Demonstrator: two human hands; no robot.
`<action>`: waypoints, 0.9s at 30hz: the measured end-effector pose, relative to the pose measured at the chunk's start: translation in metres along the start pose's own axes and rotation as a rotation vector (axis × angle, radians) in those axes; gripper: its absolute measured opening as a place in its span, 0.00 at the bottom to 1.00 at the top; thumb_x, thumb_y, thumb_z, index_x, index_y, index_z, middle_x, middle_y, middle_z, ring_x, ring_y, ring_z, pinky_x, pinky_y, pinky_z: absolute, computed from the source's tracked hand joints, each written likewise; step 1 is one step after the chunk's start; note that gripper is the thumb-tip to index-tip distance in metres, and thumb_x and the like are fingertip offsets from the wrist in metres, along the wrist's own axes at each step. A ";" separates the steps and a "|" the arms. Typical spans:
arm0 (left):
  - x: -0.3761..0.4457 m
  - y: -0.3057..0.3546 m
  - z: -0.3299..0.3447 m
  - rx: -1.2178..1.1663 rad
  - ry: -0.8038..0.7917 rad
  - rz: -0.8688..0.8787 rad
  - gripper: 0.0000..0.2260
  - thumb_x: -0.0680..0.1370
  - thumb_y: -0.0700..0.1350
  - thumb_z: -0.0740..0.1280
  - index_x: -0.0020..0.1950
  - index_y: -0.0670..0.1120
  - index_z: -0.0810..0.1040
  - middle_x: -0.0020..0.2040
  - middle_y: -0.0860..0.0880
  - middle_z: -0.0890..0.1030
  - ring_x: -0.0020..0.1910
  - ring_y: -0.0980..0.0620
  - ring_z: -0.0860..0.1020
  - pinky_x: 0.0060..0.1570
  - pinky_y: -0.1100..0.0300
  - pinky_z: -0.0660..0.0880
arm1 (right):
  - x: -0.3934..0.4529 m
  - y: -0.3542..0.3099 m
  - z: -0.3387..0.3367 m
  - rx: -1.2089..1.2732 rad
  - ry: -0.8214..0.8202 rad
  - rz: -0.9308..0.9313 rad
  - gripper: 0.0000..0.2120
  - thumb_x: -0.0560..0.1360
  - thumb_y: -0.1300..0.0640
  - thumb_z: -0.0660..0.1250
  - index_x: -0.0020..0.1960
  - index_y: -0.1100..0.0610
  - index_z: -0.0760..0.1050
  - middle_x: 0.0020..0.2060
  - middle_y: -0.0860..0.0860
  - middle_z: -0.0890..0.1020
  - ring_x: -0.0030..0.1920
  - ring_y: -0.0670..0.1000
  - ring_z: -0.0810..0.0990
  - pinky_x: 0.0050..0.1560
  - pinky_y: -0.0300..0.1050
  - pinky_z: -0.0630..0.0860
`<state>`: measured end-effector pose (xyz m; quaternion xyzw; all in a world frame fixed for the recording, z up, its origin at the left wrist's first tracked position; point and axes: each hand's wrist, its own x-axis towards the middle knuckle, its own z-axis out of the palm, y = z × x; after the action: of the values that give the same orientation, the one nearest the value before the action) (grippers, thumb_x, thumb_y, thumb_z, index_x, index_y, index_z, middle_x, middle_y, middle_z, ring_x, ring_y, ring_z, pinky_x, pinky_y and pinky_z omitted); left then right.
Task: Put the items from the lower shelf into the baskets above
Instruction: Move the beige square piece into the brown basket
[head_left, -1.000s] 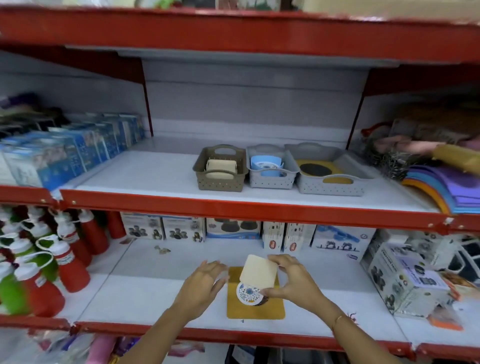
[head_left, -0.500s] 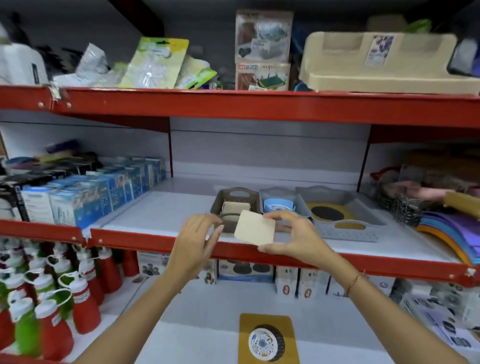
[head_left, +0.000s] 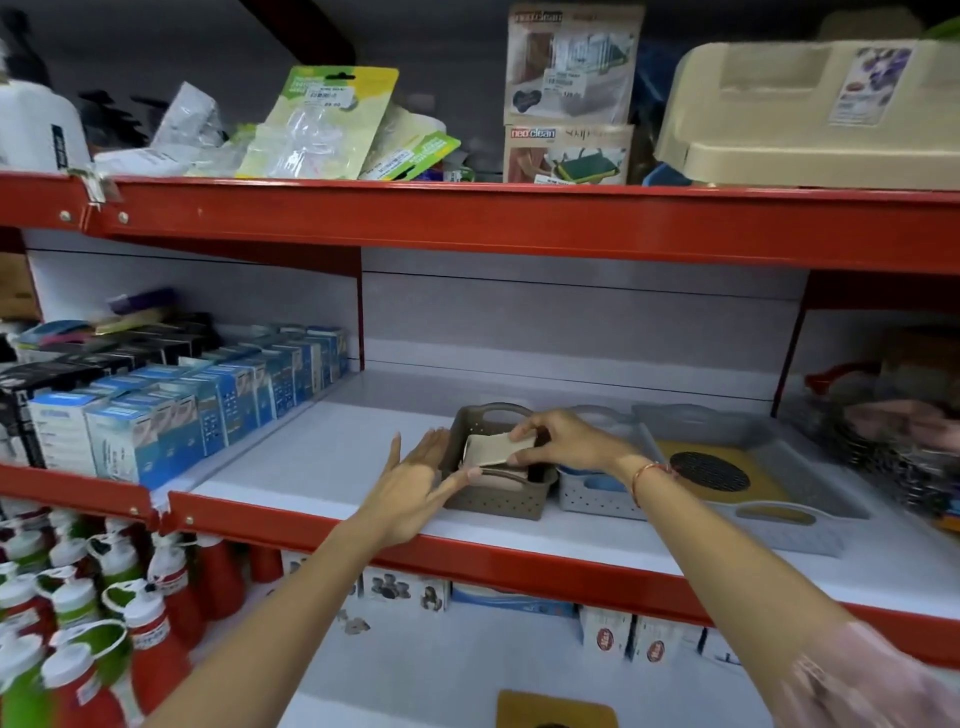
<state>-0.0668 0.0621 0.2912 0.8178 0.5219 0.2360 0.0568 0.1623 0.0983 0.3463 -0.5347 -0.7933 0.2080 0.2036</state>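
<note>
Item: a flat beige square pad with rounded corners (head_left: 496, 448), tilted, its lower part inside the brown basket, its upper edge just above the rim.
Right hand: the right hand (head_left: 566, 441) reaches over the basket from the right; its grip is closed on the beige pad, thumb on the near edge and fingers on the far edge. A thin orange-pink bangle (head_left: 644, 475) sits on the wrist.
Left hand: the left hand (head_left: 415, 488) lies flat against the left wall of the basket, fingers spread, thumb tip at the near rim; its grip is wide and holds nothing.
Brown basket: a small brown perforated plastic basket with handle cut-outs (head_left: 498, 501) stands on the white middle shelf (head_left: 322, 462); another beige pad lies inside it.
Neighbours: just to its right, touching or nearly so, a small grey perforated basket (head_left: 592, 499) with something blue in it; next to that a larger grey tray-like basket (head_left: 779, 514) with a mustard-yellow mat and a black mesh disc (head_left: 709, 470).
Lower shelf: a mustard-yellow square mat (head_left: 556, 706) lies at the bottom edge of the view.
Left side: blue and white cartons (head_left: 197, 410) on the middle shelf; red and green squeeze bottles with white caps (head_left: 93, 634) below.
</note>
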 end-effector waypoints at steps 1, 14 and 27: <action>0.000 0.001 -0.001 -0.018 -0.001 0.010 0.34 0.76 0.65 0.48 0.75 0.43 0.59 0.78 0.48 0.56 0.76 0.58 0.48 0.75 0.52 0.35 | 0.005 0.002 0.002 -0.007 -0.029 -0.006 0.20 0.70 0.49 0.73 0.60 0.53 0.77 0.61 0.51 0.78 0.60 0.51 0.75 0.64 0.46 0.70; 0.000 -0.004 0.001 -0.018 0.022 0.043 0.43 0.72 0.69 0.43 0.66 0.36 0.72 0.77 0.48 0.58 0.77 0.57 0.50 0.75 0.55 0.38 | 0.006 -0.011 0.012 -0.286 -0.055 0.001 0.16 0.81 0.53 0.57 0.67 0.50 0.73 0.68 0.49 0.74 0.69 0.52 0.69 0.73 0.49 0.55; -0.081 0.045 0.021 -0.209 0.532 0.281 0.16 0.80 0.47 0.55 0.65 0.43 0.73 0.65 0.48 0.76 0.67 0.53 0.70 0.71 0.56 0.63 | -0.140 -0.036 0.082 0.088 0.826 -0.269 0.09 0.77 0.58 0.63 0.51 0.57 0.81 0.44 0.48 0.83 0.46 0.44 0.79 0.47 0.32 0.74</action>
<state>-0.0478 -0.0257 0.2612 0.7812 0.3732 0.4994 -0.0314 0.1384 -0.0538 0.2836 -0.4557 -0.6983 -0.0183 0.5518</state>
